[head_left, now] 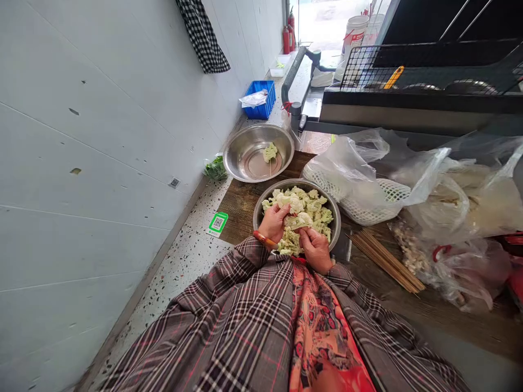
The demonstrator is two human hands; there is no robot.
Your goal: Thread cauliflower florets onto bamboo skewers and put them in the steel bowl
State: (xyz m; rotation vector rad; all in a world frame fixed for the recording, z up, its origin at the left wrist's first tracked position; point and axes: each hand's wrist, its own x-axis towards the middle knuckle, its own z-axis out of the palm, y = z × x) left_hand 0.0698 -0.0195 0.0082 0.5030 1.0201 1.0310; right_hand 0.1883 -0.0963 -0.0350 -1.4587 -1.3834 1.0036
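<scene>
Both my hands are over a steel bowl (336, 218) filled with pale cauliflower florets (322, 209). My left hand (274, 223) has its fingers closed on a cauliflower floret (292, 203). Close beside it, my right hand (316, 250) pinches the edge of another floret piece (300, 220). Whether a thin stick runs between the fingers cannot be made out. Behind the bowl is a wider steel basin (237, 155), where one floret (270, 152) lies with a thin skewer sticking out of it. A bundle of wooden skewers (386, 261) rests on the table to the right.
Plastic bags (347, 163) and white foam netting (363, 209) crowd the right side. A blue crate (261, 100) stands beyond the basin. Bagged greens (216, 167) sit against the left wall, and a green QR card (218, 222) lies at the table's left edge.
</scene>
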